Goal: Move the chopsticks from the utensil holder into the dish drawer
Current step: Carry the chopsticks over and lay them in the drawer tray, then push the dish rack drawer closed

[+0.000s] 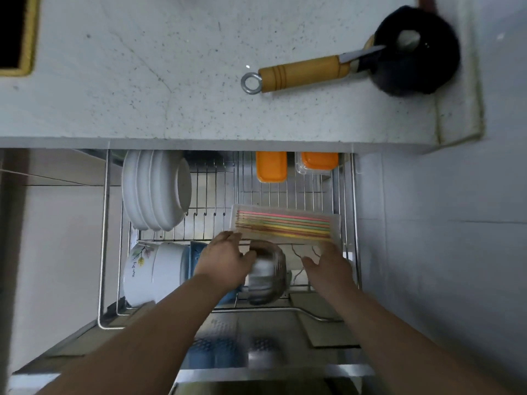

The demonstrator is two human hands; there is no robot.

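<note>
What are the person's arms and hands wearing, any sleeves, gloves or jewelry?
Nothing shows on them. Both forearms are bare as far as the picture reaches, with no sleeves in sight. The left hand and right hand have no gloves, and no watch, bracelet or ring is visible, though motion blur softens the fingers.

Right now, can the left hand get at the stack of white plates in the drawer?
Probably yes. The left hand is low over the open drawer, and the white plates stand uncovered up and to its left, with nothing between them.

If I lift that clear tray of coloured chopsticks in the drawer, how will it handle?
The clear plastic tray looks thin, so probably light and slightly flexible. The coloured chopsticks lie loose, so tilting would likely slide them.
</note>
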